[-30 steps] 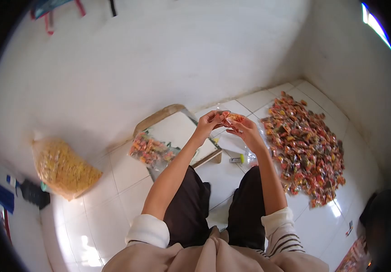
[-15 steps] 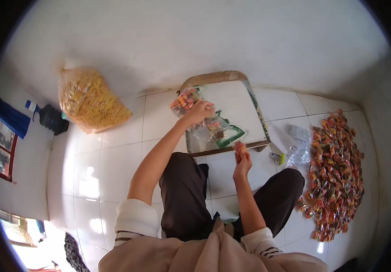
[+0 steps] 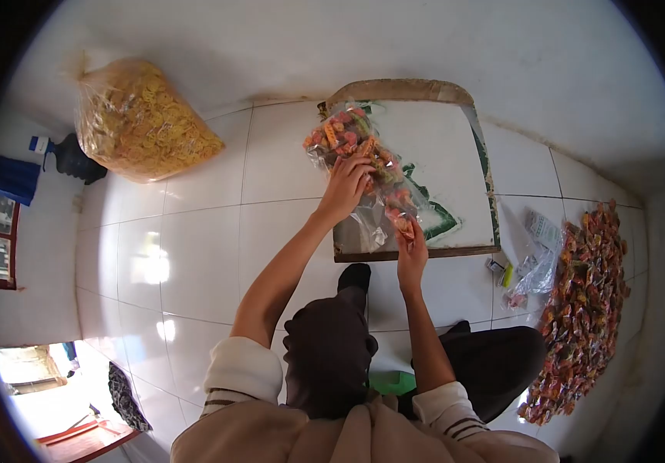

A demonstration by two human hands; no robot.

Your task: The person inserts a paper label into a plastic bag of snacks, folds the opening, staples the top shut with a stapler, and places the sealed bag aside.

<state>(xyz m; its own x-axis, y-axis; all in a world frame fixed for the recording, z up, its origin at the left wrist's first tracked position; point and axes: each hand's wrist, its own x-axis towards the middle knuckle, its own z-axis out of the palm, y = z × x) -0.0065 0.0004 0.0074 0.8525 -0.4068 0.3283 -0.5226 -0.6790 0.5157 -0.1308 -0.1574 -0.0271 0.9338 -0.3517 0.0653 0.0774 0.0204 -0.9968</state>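
Note:
A clear plastic bag (image 3: pixel 332 147) of small orange-and-red snack packets lies on the low white tabletop (image 3: pixel 448 166), along its left side. My left hand (image 3: pixel 348 185) is over the lower part of the bag, its fingers curled around the plastic and the packets there. Close to the bag's near end, my right hand (image 3: pixel 412 251) pinches a small snack packet (image 3: pixel 400 212) between thumb and fingers. The packet overlaps the crumpled plastic, so I cannot tell whether it is inside the bag.
A large heap of snack packets (image 3: pixel 583 309) covers the floor at right, beside crumpled clear plastic (image 3: pixel 539 258) and a small yellow-green item (image 3: pixel 508 275). A big bag of yellow snacks (image 3: pixel 147 123) leans on the wall at left, near a water jug (image 3: pixel 78 158).
My right hand has moved up from below the table's front edge to the bag, holding a snack packet. My left hand stays at the bag, its fingers more spread. The view has shifted.

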